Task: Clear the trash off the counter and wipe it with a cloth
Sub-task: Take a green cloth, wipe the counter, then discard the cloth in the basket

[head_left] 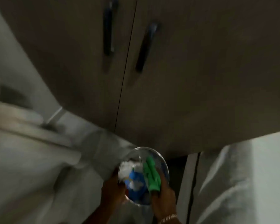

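Note:
A clear glass bowl is held low in the middle of the blurred head view. Inside it lie a blue wrapper and some white crumpled trash. A green cloth drapes over the bowl's right side. My left hand grips the bowl's left rim. My right hand holds the right rim with the green cloth pinned under its fingers; a gold bracelet shows at that wrist.
Brown cabinet doors with two dark vertical handles fill the upper view. A pale marbled surface spreads at the left and another light panel at the right. Strong motion blur hides detail.

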